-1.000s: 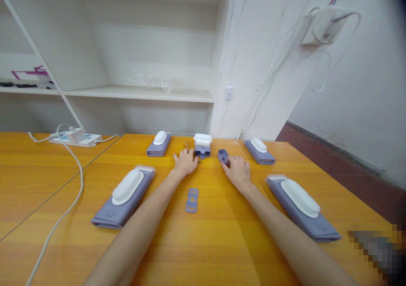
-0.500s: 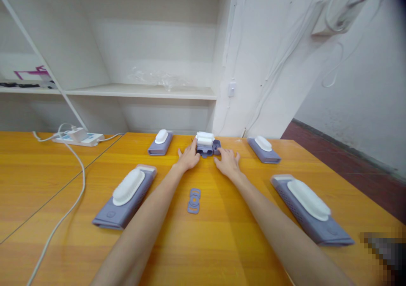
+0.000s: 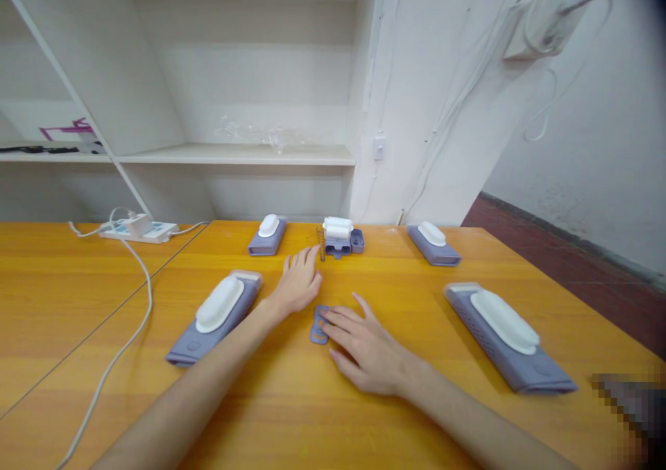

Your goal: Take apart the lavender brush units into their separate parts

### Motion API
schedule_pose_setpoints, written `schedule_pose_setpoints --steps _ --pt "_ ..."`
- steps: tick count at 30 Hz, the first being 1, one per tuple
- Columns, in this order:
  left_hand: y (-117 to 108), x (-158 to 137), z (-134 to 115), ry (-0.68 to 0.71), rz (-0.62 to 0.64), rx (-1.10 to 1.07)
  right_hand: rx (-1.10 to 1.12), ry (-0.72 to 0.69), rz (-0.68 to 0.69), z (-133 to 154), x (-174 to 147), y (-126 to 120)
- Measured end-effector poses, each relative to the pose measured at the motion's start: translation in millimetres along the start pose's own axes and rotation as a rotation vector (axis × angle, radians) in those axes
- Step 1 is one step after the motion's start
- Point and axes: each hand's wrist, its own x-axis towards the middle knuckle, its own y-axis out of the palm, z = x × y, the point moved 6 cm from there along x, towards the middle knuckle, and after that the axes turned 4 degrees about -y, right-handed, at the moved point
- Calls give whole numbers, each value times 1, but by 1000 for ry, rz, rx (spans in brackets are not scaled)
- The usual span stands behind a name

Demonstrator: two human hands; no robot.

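Observation:
My right hand point(image 3: 370, 350) is over the table with its fingers spread, the fingertips on a flat purple plastic plate with cut-outs point(image 3: 318, 335). Part of that plate is hidden under the fingers. My left hand point(image 3: 295, 282) is stretched out beyond it, open, with nothing visible in it. Close to its fingertips stands or lies a thin coil spring point(image 3: 321, 244). Just right of the spring is a set of purple plastic parts point(image 3: 337, 248) with white roller-like pieces point(image 3: 338, 227) on top. A small purple box-like part point(image 3: 357, 241) adjoins its right side.
Purple cases with white oval brushes lie around: near left point(image 3: 195, 345), near right point(image 3: 499, 348), far left point(image 3: 267, 244) and far right point(image 3: 434, 248). A power strip point(image 3: 156, 232) and its white cable point(image 3: 148, 303) occupy the left side. White shelving point(image 3: 234, 154) stands behind the table.
My right hand has come back from the far purple parts to the flat plate. My left hand has drawn back a little from those parts, and the spring shows beside them.

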Motion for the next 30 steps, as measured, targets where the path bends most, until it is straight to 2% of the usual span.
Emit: schedule_pose_setpoints --steps 3,9,15,20,30 --pt "-11 -21 -7 45 -40 -20 -76 61 -12 -6 7 2" --pt "-23 -67 -36 188 -41 -55 -270 229 -67 -45 40 5" --pt "-7 -105 -66 336 30 87 -389 406 -97 -74 64 11" --pt "7 -116 -69 379 56 105 -395 433 -108 -85 69 15" --pt "6 -118 -64 354 34 73 -395 458 -110 -87 64 12"
